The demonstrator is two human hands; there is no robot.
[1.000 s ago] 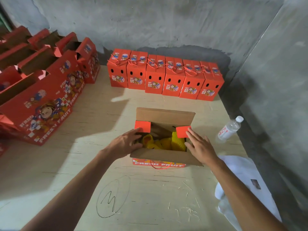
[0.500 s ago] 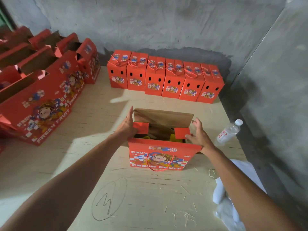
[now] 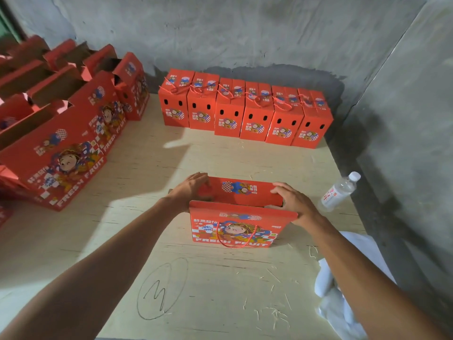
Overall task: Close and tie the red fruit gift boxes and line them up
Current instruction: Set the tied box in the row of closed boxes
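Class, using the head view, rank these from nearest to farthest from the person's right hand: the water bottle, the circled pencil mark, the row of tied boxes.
From the right hand:
1. Water bottle, just right.
2. Row of tied boxes, behind, along the wall.
3. Circled pencil mark, front left.

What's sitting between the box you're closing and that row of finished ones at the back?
Nothing: the head view shows only bare plywood table between the box being closed and the row of six tied boxes by the wall.
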